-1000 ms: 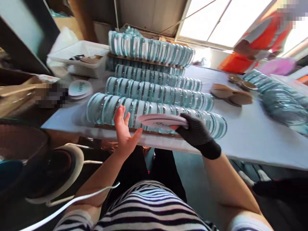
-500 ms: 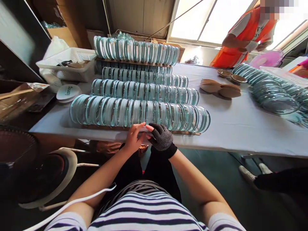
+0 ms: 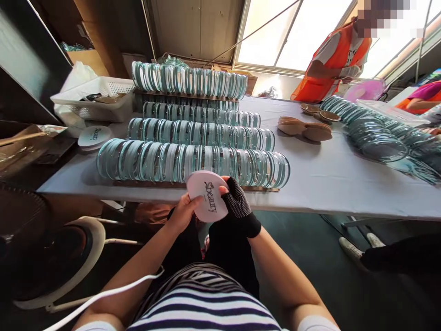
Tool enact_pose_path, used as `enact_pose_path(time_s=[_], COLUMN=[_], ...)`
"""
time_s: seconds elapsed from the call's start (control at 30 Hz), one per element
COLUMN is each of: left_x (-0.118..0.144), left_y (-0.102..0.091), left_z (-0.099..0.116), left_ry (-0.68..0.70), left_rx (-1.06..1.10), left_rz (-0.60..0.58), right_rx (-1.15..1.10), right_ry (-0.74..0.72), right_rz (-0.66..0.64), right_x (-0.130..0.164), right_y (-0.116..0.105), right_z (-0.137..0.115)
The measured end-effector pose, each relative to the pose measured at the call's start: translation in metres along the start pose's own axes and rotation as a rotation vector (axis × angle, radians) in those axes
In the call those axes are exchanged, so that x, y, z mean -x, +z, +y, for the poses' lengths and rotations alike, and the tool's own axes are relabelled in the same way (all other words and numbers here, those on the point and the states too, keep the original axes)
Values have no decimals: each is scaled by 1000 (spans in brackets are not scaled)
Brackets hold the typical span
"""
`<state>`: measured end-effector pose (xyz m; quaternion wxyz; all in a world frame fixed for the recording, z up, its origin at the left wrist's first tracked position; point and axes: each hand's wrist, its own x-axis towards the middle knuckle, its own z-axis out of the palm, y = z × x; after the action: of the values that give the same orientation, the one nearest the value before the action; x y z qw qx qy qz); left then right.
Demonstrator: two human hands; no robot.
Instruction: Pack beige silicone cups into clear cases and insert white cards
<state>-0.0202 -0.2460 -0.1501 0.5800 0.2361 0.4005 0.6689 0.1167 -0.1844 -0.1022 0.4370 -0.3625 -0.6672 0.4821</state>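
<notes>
Between my two hands I hold a pale pinkish-white disc [image 3: 207,196] with dark lettering on its face, tilted toward me at the table's front edge. My bare left hand [image 3: 185,212] grips its left side with the thumb on the face. On the opposite side, my right hand [image 3: 237,200], in a dark dotted glove with bare fingertips, closes on the edge. Just beyond the disc stands the nearest row of clear round glass pieces [image 3: 161,161], on edge in a long rack. Similar lettered discs [image 3: 94,137] lie at the table's left end.
More rows of glass [image 3: 200,133] stand behind. A white plastic basket [image 3: 99,103] sits at back left. Brown discs [image 3: 317,132] and heaped glass pieces [image 3: 382,145] lie to the right. A person in an orange vest [image 3: 322,76] stands across the white-covered table [image 3: 310,179].
The disc, earlier nearly edge-on between my fingers, is now turned with its lettered face toward me. My hands have moved apart to its two sides. The view has shifted slightly.
</notes>
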Motion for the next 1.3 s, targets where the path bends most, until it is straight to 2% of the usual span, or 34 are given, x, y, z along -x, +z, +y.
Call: enact_pose_path(time_s=[0.07, 0.17, 0.27, 0.33, 0.4, 0.43, 0.57, 0.6, 0.67, 0.73, 0.83, 0.87, 0.97, 1.0, 1.03, 1.1, 1.13, 1.17, 1.2, 1.27, 1.3], left_x=[4, 8, 8, 7, 8, 9, 10, 8, 3, -1, -5, -5, -6, -6, -6, -8, -10, -12, -15, -17, -16], left_y=[3, 6, 1, -6, -14, -18, -25, -25, -23, -20, -17, -17, -18, -19, -20, -23, -25, -27, -27, -26, -24], left_z=[1, 0, 0, 3, 8, 11, 28, 32, 40, 45, 46, 45, 46, 46, 46, 44, 41, 37, 34, 30, 30], left_ry=[-67, -92, -169, -139, -70, -65, -184, -191, -163, -175, -242, -250, -225, -245, -288, -397, -433, -438, -415, -322, -290], left_rx=[10, 50, -42, -105, -139, -144, -109, -156, -352, -484, -387, -401, -665, -695, -657, -434, -326, -274, -289, -449, -531], left_rz=[-72, -148, -290, -258, -178, -182, -411, -423, -375, -418, -603, -603, -429, -426, -474, -636, -678, -665, -601, -422, -377], right_rx=[14, -78, -261, -308, -271, -257, -324, -299, -189, -177, -365, -375, -208, -187, -214, -367, -440, -476, -468, -360, -310], right_ry=[4, 73, 198, 243, 237, 238, 339, 343, 306, 303, 391, 403, 383, 386, 397, 422, 432, 438, 438, 428, 421], right_rz=[37, 98, -10, -73, -56, -58, -250, -262, -195, -206, -400, -414, -274, -277, -333, -524, -584, -577, -507, -292, -225], right_x=[3, 2, 0, 1, 7, 11, 21, 20, 16, 10, 6, 5, 6, 8, 11, 16, 18, 18, 18, 16, 15], right_y=[-6, -15, -21, -24, -27, -29, -36, -38, -41, -45, -50, -51, -57, -59, -60, -60, -59, -57, -55, -52, -52], right_z=[-2, -1, 2, 4, 6, 6, 3, 3, 5, 9, 19, 23, 34, 36, 37, 39, 40, 42, 44, 48, 48])
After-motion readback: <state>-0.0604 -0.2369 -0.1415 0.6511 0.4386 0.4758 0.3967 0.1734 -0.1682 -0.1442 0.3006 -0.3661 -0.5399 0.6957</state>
